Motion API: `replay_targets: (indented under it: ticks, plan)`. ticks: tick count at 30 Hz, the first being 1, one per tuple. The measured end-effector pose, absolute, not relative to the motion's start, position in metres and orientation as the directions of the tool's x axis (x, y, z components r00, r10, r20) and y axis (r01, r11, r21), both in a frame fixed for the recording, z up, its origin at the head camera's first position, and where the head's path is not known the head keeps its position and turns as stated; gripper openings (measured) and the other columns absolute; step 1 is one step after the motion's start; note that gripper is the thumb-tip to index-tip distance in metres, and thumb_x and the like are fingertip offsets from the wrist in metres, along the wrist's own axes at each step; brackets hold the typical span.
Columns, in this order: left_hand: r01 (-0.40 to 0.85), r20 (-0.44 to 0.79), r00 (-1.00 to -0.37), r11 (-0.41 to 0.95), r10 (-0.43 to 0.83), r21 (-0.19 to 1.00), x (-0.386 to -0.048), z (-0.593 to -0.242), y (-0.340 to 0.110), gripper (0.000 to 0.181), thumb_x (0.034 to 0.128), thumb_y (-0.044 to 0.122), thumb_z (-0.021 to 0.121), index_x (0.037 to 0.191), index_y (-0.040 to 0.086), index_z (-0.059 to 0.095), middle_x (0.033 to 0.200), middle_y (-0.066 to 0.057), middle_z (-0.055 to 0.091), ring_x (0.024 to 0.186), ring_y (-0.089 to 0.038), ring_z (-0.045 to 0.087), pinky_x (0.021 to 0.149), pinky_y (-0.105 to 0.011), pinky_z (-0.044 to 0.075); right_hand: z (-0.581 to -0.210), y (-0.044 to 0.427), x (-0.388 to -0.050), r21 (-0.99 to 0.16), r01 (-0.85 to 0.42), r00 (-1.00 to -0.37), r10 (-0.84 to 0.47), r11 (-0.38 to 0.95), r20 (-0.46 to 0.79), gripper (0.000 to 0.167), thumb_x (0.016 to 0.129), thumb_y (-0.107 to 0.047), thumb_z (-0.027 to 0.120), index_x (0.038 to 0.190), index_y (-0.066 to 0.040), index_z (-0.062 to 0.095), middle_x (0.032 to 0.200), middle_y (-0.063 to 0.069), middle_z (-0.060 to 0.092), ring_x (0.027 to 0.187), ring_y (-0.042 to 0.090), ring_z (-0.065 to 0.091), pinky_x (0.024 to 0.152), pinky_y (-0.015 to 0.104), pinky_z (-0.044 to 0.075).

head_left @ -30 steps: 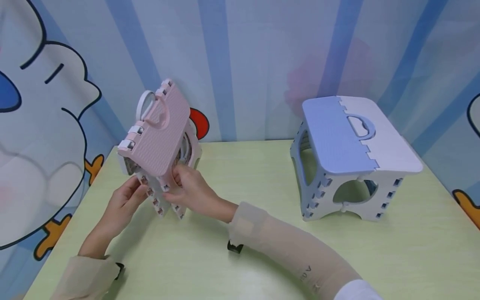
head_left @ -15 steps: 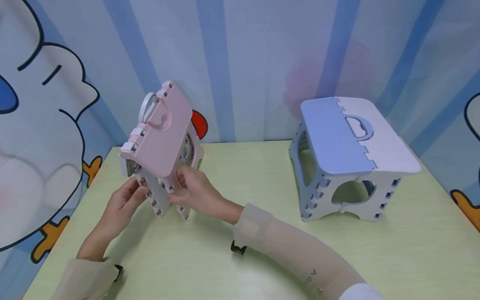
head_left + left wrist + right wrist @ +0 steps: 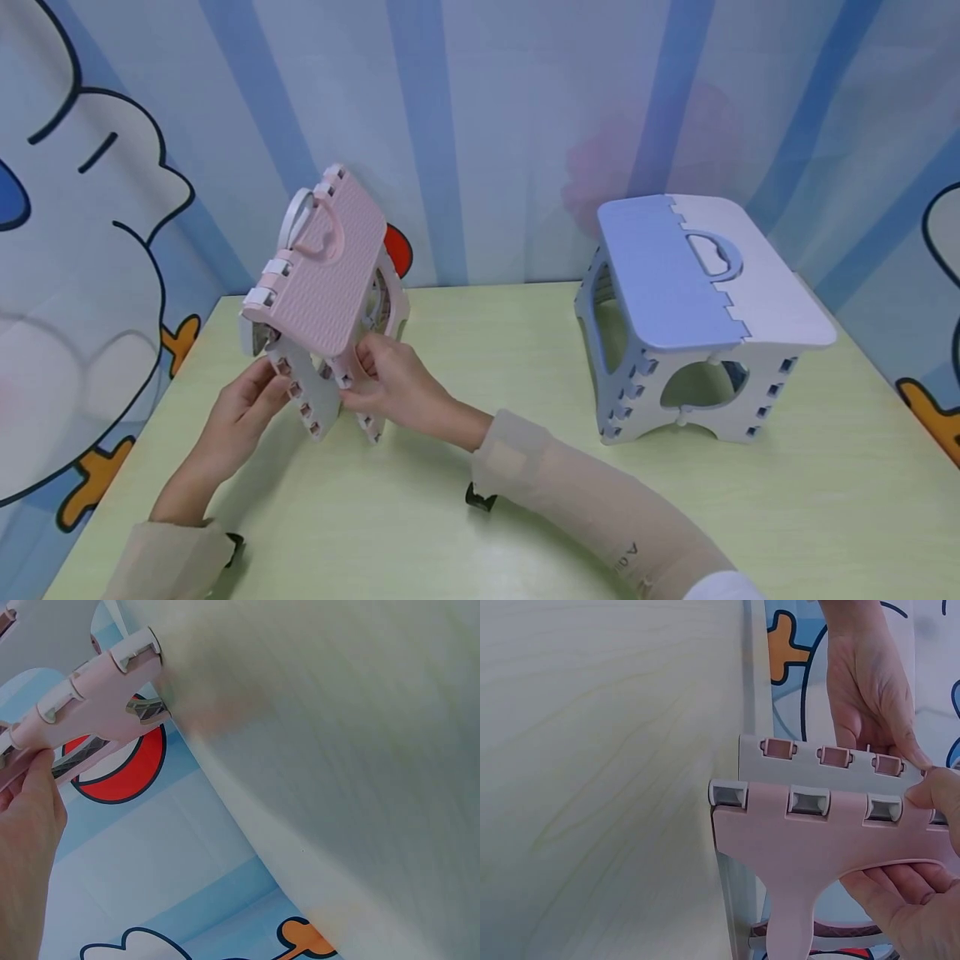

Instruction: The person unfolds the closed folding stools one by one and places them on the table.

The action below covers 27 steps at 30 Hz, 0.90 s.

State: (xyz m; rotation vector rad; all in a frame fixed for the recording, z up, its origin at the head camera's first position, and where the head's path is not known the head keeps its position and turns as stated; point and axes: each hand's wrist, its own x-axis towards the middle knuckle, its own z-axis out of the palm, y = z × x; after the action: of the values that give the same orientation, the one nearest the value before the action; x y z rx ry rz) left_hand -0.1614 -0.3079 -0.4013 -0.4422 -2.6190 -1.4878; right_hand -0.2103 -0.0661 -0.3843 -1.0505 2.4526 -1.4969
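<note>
A pink and white folding stool (image 3: 322,275) stands partly folded on the left of the table, its top bent like a roof with the handle loops standing up at the ridge. My right hand (image 3: 401,383) grips the pink leg panel (image 3: 780,832), fingers through its opening and thumb at the hinge edge. On the other side, my left hand (image 3: 243,417) holds the white leg panel (image 3: 817,761) between thumb and fingers. The two panels stand apart, with a narrow gap at the near edge. Part of the left fingers is hidden behind the panel.
An unfolded blue and white folding stool (image 3: 667,275) stands upright at the right of the pale green table (image 3: 480,358). A striped blue cartoon curtain (image 3: 495,142) rises directly behind the table and along its sides.
My right hand has drawn the pink leg panel slightly to the right, so the gap between the panels is wider. The left hand keeps nearly the same place on the white panel.
</note>
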Motion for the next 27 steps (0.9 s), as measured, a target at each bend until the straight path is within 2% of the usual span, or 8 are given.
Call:
replay_targets:
  ticks: [9, 14, 27]
  plan:
    - [0.291, 0.219, -0.955, 0.477, 0.202, 0.829, -0.1607, -0.3989, -0.3082, 0.047, 0.1087, 0.015, 0.042, 0.152, 0.0, 0.033, 0.147, -0.026, 0.042, 0.122, 0.005, 0.048, 0.092, -0.013, 0.043, -0.3832, -0.065, -0.2099, -0.831, -0.488, -0.764, -0.592, 0.267, 0.259, 0.032, 0.085, -0.008, 0.079, 0.106, -0.004, 0.055, 0.101, 0.001, 0.061, 0.093, 0.01, 0.06, 0.078, 0.02, 0.053]
    - [0.295, 0.221, -0.953, 0.47, 0.207, 0.832, -0.1607, -0.3986, -0.3084, 0.046, 0.1087, 0.015, 0.042, 0.152, 0.0, 0.034, 0.147, -0.027, 0.042, 0.121, 0.006, 0.048, 0.092, -0.014, 0.044, -0.3833, -0.0634, -0.2094, -0.849, -0.464, -0.77, -0.59, 0.254, 0.244, 0.033, 0.085, -0.007, 0.079, 0.107, -0.004, 0.055, 0.101, 0.001, 0.061, 0.094, 0.015, 0.061, 0.075, 0.017, 0.052]
    - [0.307, 0.23, -0.949, 0.472, 0.214, 0.827, -0.1608, -0.3995, -0.3084, 0.046, 0.1087, 0.014, 0.042, 0.152, 0.001, 0.034, 0.146, -0.027, 0.043, 0.122, 0.006, 0.048, 0.093, -0.013, 0.043, -0.383, -0.0574, -0.209, -0.837, -0.485, -0.765, -0.585, 0.253, 0.267, 0.031, 0.084, -0.006, 0.079, 0.105, -0.003, 0.055, 0.1, 0.002, 0.061, 0.09, 0.008, 0.058, 0.075, 0.015, 0.05]
